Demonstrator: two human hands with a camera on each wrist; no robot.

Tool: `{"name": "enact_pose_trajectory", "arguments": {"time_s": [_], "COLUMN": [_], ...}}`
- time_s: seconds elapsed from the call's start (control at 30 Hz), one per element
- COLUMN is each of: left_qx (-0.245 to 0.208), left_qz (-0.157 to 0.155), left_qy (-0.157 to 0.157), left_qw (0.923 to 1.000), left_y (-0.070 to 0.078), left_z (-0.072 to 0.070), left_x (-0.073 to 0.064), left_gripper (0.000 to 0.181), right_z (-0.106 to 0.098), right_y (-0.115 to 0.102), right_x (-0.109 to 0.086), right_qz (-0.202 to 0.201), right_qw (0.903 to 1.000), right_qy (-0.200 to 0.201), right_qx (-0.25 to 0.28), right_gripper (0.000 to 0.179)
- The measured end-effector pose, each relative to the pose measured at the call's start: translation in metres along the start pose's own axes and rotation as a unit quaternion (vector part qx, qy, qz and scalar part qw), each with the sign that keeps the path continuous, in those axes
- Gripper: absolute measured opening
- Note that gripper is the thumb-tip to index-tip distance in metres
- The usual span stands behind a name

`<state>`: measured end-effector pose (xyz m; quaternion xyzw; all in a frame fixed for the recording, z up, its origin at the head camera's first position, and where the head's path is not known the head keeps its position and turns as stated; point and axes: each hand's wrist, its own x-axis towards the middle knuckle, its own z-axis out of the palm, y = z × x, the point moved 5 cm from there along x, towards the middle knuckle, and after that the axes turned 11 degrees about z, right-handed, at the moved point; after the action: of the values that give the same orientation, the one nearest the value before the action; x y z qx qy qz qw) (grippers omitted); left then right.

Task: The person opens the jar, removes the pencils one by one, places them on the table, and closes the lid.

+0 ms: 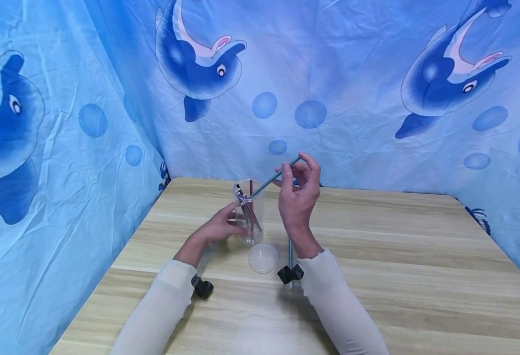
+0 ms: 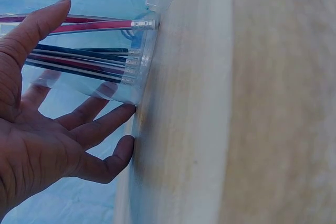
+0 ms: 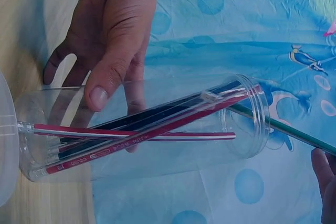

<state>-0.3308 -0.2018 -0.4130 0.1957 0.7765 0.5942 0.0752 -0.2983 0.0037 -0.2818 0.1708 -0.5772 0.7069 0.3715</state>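
A clear plastic jar (image 1: 256,231) stands upright on the table, with several dark and red pencils (image 3: 142,135) leaning inside. My left hand (image 1: 217,228) holds its lower part, thumb on one side and fingers (image 2: 100,129) behind. In the head view, my right hand (image 1: 299,197) is raised to the right of the jar. It pinches a green pencil (image 1: 272,178) between thumb and fingers near the upper end. The pencil slants down, its lower end inside the jar's mouth, as the right wrist view shows.
A round translucent lid (image 1: 262,258) lies on the wooden table (image 1: 397,276) in front of the jar. A blue-green pencil (image 1: 290,251) lies below the right wrist, partly hidden by its camera (image 1: 290,274). A blue dolphin-print cloth (image 1: 353,74) hangs behind the table.
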Motion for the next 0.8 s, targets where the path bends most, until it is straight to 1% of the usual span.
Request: {"name": "enact_pose_trajectory", "arguments": {"time_s": [0.17, 0.43, 0.6, 0.8], "left_qx": [0.001, 0.006, 0.003, 0.002], "left_qz": [0.002, 0.000, -0.001, 0.003], "left_qy": [0.000, -0.001, 0.004, 0.003], "left_qw": [1.0000, 1.0000, 1.0000, 1.0000], "left_y": [0.000, 0.000, -0.001, -0.001], "left_z": [-0.001, 0.000, 0.000, 0.000], "left_x": [0.000, -0.002, -0.002, -0.002], "left_gripper": [0.094, 0.098, 0.095, 0.093], "right_z": [-0.006, -0.019, -0.028, -0.039], "right_y": [-0.001, -0.005, -0.006, -0.005], "right_x": [0.004, 0.010, 0.014, 0.020], "right_qz": [-0.007, 0.002, 0.023, 0.065], "right_qw": [0.9995, 0.9979, 0.9971, 0.9919], "right_qy": [0.028, 0.057, 0.064, 0.073], "right_qx": [0.012, 0.029, 0.035, 0.081], "right_gripper": [0.034, 0.033, 0.032, 0.032]}}
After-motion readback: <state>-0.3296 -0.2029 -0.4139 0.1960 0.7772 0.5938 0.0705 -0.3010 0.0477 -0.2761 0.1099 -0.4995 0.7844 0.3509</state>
